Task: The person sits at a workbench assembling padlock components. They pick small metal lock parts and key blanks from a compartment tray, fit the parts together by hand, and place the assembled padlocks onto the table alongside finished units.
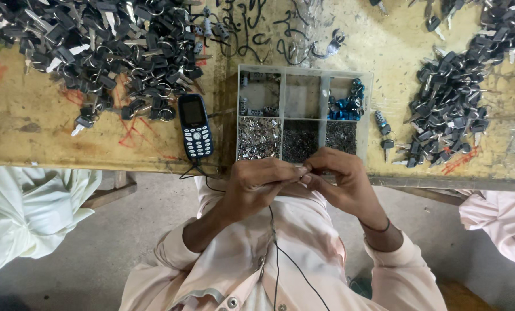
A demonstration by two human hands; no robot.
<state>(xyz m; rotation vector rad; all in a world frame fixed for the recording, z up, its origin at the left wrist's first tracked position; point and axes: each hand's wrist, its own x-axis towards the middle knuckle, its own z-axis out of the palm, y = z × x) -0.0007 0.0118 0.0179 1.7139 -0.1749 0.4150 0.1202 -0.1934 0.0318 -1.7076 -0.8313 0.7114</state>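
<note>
Hands meet fingertip to fingertip, left hand (257,184) and right hand (341,178) pinching something too small to identify, near a compartment tray (280,103) on the worktop (33,126).

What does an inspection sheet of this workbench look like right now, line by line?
Surface: worn yellowish table, red marks.
Job's things: clear compartment tray with small metal parts and blue pieces; whatever is pinched is too small to tell.
Clutter: key piles left and right; keypad phone.
Grippers: left hand and right hand meet fingertip to fingertip at the table edge.
Cables: black cord from phone down over shirt.
Surroundings: concrete floor; pale garments on both sides.
</note>
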